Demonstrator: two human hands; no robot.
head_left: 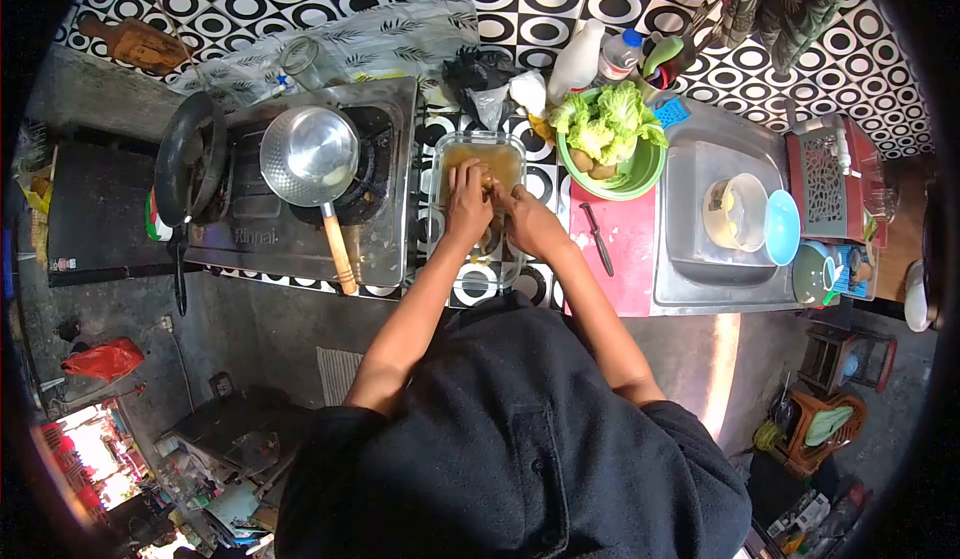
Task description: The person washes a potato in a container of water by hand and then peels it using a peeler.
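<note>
A rectangular glass container [510, 155] with brownish liquid stands on the patterned counter between stove and red board. Over its left part is my left hand [468, 199], fingers bent down into the container around something brownish. My right hand [530, 221] meets it from the right, its fingers pinched together near the container's front. What the fingers hold is too small and hidden to name. Below the hands lies another clear glass dish [488, 271], partly covered by my forearms. A dark-handled knife [597, 239] rests on the red cutting board [628, 259].
At left, a saucepan [310, 156] with a wooden handle sits on the stove [235, 244] beside a black frying pan [190, 159]. Behind the board stands a green bowl [640, 181] of lettuce. The sink [690, 294] at right holds a tub and bowls.
</note>
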